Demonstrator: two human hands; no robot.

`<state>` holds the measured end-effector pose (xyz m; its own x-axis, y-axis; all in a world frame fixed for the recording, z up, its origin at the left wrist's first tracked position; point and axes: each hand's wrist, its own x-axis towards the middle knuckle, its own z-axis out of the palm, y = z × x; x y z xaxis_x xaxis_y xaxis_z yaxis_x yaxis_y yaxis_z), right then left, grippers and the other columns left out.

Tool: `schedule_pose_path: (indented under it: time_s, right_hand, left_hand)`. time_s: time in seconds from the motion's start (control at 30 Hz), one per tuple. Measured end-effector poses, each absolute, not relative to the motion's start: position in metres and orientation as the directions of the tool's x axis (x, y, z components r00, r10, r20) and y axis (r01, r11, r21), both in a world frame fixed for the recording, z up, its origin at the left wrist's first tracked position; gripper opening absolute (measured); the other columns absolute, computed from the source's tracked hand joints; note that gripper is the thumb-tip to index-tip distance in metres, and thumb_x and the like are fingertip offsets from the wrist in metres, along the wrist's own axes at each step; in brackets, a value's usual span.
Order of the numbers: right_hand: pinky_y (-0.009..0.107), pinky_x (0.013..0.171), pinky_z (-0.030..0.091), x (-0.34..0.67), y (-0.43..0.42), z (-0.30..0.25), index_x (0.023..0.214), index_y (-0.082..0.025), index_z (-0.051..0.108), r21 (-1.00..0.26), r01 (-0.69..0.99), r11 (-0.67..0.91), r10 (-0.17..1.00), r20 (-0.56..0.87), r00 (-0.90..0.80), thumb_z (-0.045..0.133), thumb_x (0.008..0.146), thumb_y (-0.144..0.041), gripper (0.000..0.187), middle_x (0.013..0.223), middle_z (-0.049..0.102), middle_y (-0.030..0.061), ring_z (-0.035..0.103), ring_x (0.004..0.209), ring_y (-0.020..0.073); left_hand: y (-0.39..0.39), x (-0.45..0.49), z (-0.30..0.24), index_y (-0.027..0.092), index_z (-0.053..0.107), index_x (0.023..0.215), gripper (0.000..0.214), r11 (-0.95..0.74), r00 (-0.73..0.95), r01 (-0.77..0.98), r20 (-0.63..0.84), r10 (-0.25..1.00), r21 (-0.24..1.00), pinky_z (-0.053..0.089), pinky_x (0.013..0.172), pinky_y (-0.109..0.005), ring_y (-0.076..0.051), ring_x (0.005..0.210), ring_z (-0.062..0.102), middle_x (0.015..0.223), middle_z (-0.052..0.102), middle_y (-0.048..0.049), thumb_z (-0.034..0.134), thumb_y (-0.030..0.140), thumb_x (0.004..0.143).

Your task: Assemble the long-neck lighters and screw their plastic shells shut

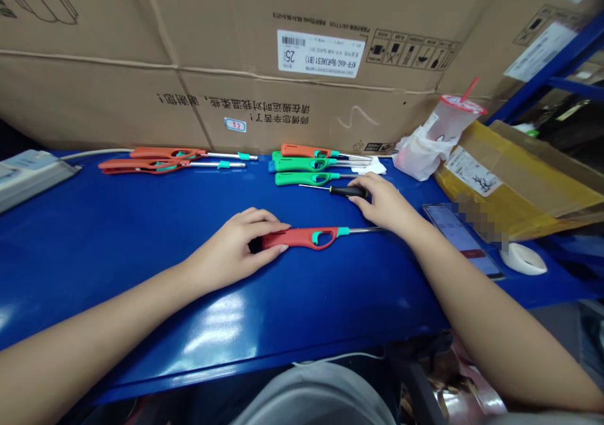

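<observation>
A red gas lighter point(298, 237) with a turquoise trigger lies lengthwise on the blue table, its metal tube pointing right. My left hand point(245, 239) is closed on the butt of its handle, thumb on the near side and fingers on the far side. Farther back, my right hand point(377, 201) pinches the black handle of a screwdriver point(346, 191), whose thin shaft points left. The tip of the red lighter's tube ends by my right wrist. Just behind the screwdriver are several lighters, among them a green lighter point(302, 179) and an orange lighter point(302, 151).
More red-orange lighters point(141, 165) lie at the back left, near a white device point(33, 176) with a cable. Large cartons point(226, 41) wall off the back. To the right are a bagged drink cup point(438, 135), a yellow-taped box point(519, 179), a phone point(460, 236) and a white mouse-shaped object point(523, 259).
</observation>
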<state>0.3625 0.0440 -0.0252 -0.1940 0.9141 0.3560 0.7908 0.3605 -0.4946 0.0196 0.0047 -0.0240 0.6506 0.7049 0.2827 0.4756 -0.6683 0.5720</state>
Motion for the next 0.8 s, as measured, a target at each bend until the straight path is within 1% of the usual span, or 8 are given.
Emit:
schedule_pose_path:
  time_s: [0.13,0.2,0.27,0.33,0.4,0.5,0.63,0.8]
  right_hand:
    - [0.041,0.075,0.062,0.369,0.045,-0.009,0.105,-0.022,0.067,-0.651,0.663,0.371,0.913,0.388,-0.13,0.067,0.091,-0.05,0.031,0.096,0.075,0.0066,0.071,0.085,0.0239]
    - [0.037,0.067,0.062,0.376,0.045,0.002,0.109,-0.024,0.062,-0.703,0.605,0.374,0.905,0.419,-0.072,0.057,0.098,-0.059,0.038,0.103,0.075,0.0075,0.072,0.082,0.0215]
    - [0.035,0.06,0.06,0.385,0.046,0.012,0.111,-0.026,0.057,-0.741,0.559,0.372,0.876,0.48,0.052,0.051,0.099,-0.066,0.042,0.111,0.074,0.0095,0.072,0.078,0.0203]
    - [0.034,0.052,0.055,0.394,0.047,0.018,0.107,-0.027,0.053,-0.76,0.541,0.361,0.811,0.542,0.221,0.058,0.093,-0.072,0.047,0.104,0.073,0.0094,0.069,0.066,0.0196]
    - [0.035,0.05,0.052,0.402,0.047,0.02,0.104,-0.027,0.052,-0.734,0.595,0.327,0.751,0.584,0.307,0.063,0.089,-0.075,0.051,0.094,0.072,0.0083,0.066,0.06,0.0193]
    - [0.038,0.053,0.051,0.409,0.045,0.019,0.103,-0.027,0.052,-0.646,0.727,0.23,0.712,0.622,0.327,0.063,0.089,-0.074,0.05,0.089,0.071,0.0071,0.065,0.058,0.0207]
    - [0.04,0.06,0.05,0.411,0.043,0.018,0.1,-0.027,0.053,-0.549,0.829,0.107,0.724,0.615,0.314,0.064,0.091,-0.068,0.043,0.087,0.07,0.0065,0.065,0.061,0.0228]
    - [0.042,0.067,0.05,0.411,0.043,0.018,0.097,-0.027,0.054,-0.469,0.88,0.078,0.717,0.64,0.278,0.066,0.092,-0.057,0.033,0.085,0.068,0.0073,0.062,0.066,0.023]
  left_hand:
    - [0.002,0.022,-0.021,0.022,0.078,0.123,0.035,-0.66,0.64,0.476,0.285,0.713,0.582,0.057,0.098,-0.04,-0.025,0.105,0.069,0.117,0.075,-0.01,0.063,0.045,0.1]
    - [0.002,0.022,-0.02,0.022,0.078,0.122,0.036,-0.669,0.644,0.481,0.289,0.708,0.567,0.057,0.098,-0.041,-0.025,0.104,0.069,0.115,0.076,-0.0101,0.063,0.045,0.099]
    - [0.002,0.022,-0.019,0.022,0.078,0.122,0.036,-0.676,0.643,0.499,0.292,0.708,0.542,0.057,0.097,-0.042,-0.025,0.103,0.069,0.115,0.076,-0.01,0.064,0.045,0.098]
    - [0.002,0.021,-0.018,0.022,0.077,0.122,0.038,-0.679,0.636,0.517,0.298,0.712,0.521,0.057,0.097,-0.042,-0.026,0.102,0.069,0.115,0.076,-0.0098,0.065,0.047,0.096]
    - [0.002,0.02,-0.017,0.022,0.077,0.123,0.039,-0.68,0.627,0.528,0.307,0.716,0.509,0.056,0.097,-0.042,-0.026,0.103,0.069,0.115,0.076,-0.0097,0.065,0.048,0.096]
    - [0.002,0.02,-0.017,0.021,0.077,0.123,0.04,-0.679,0.622,0.532,0.31,0.719,0.506,0.055,0.096,-0.042,-0.027,0.104,0.069,0.115,0.076,-0.0101,0.064,0.048,0.097]
    - [0.002,0.02,-0.017,0.02,0.078,0.123,0.04,-0.677,0.627,0.53,0.301,0.718,0.511,0.054,0.096,-0.043,-0.028,0.105,0.069,0.116,0.076,-0.01,0.064,0.047,0.097]
    - [0.003,0.019,-0.017,0.02,0.079,0.12,0.038,-0.682,0.633,0.533,0.299,0.714,0.5,0.054,0.095,-0.044,-0.028,0.104,0.069,0.114,0.077,-0.0098,0.065,0.047,0.096]
